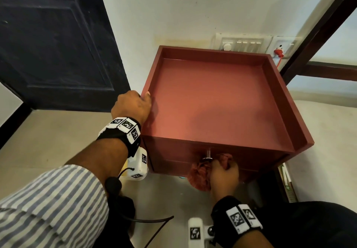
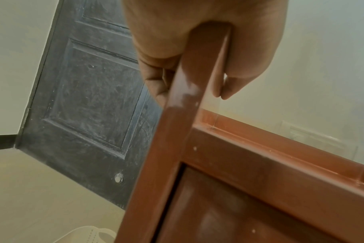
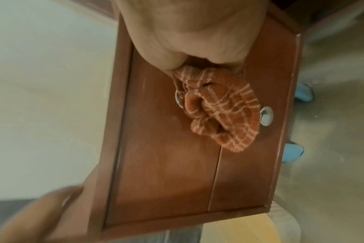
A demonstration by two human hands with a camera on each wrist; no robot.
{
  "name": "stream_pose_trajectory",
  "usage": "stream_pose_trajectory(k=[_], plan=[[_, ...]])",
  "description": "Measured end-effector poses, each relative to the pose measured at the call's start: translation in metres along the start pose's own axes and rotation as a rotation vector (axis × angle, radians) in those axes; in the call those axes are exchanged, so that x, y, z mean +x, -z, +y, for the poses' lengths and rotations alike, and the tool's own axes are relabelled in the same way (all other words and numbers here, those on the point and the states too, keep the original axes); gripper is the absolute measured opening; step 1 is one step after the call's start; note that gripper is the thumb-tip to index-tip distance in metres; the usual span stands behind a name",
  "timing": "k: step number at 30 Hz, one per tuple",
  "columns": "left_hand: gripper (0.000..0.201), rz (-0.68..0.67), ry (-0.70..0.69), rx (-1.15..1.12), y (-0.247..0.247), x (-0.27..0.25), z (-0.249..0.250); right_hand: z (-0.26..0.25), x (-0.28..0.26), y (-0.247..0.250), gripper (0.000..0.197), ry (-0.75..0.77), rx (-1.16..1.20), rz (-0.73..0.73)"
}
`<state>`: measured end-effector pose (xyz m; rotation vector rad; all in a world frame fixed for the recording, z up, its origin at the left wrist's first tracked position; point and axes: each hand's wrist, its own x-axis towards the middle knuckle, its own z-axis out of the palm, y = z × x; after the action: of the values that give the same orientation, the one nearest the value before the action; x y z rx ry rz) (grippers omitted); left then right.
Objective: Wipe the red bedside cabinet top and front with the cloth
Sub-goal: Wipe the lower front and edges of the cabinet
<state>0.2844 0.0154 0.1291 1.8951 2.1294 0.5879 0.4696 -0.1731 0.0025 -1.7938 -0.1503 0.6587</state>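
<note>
1. Head view: striped sleeve [image 1: 48,205] nearest; the left hand [image 1: 133,106] curls over the left rim of the red bedside cabinet [image 1: 218,101], steadying it. Lower down, the right hand [image 1: 224,174] bunches the cloth [image 1: 199,178] against the cabinet front, beside a metal knob [image 1: 207,158].
2. Left wrist view: fingers [image 2: 156,78] wrap the stiff, glossy rim, thumb on the inner side.
3. Right wrist view: the checked cloth looks soft and light, best held wadded; the fist closes tightly on it.
</note>
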Motion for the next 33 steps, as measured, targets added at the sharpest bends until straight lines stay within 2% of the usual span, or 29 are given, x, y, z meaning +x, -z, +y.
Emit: stream_pose_trajectory(k=[2,6,9,11,13,15,17,23,26,28,30,33], plan=[[0.057,0.002,0.001,-0.003,0.000,0.000,-0.001,0.004,-0.008,0.004,0.022,0.240,-0.263,0.031],[0.058,0.004,0.003,-0.014,-0.001,0.001,0.000,0.004,-0.014,0.014,0.020,0.608,-0.535,-0.008],[0.058,0.005,-0.002,-0.027,-0.002,0.002,-0.003,0.004,-0.015,0.014,0.038,0.856,-0.730,-0.081],[0.058,0.004,0.002,-0.034,-0.002,0.001,-0.004,0.005,-0.013,0.012,0.041,0.920,-0.759,-0.107],[0.058,0.007,0.004,-0.037,-0.002,0.001,-0.004,0.008,-0.011,0.010,0.040,0.894,-0.712,-0.107],[0.058,0.007,0.005,-0.043,-0.002,0.001,-0.004,0.009,-0.010,0.010,0.034,0.833,-0.589,-0.085],[0.058,0.007,0.008,-0.048,-0.002,0.001,-0.004,0.006,-0.010,0.011,0.024,0.702,-0.402,-0.036],[0.059,0.005,0.015,-0.032,-0.004,0.003,-0.004,0.012,0.001,0.013,0.017,0.045,0.056,0.011],[0.059,0.009,0.013,-0.021,-0.004,0.004,-0.004,0.008,-0.008,0.007,0.010,-0.350,0.390,-0.154],[0.059,0.006,0.014,-0.018,-0.004,0.003,-0.003,-0.001,-0.019,-0.002,0.029,-0.596,0.564,-0.348],[0.058,0.008,0.014,-0.013,-0.003,0.003,-0.003,-0.009,-0.027,-0.009,0.048,-0.676,0.660,-0.488],[0.057,0.016,0.011,0.003,-0.003,0.003,-0.002,-0.013,-0.028,-0.019,0.057,-0.680,0.713,-0.550]])
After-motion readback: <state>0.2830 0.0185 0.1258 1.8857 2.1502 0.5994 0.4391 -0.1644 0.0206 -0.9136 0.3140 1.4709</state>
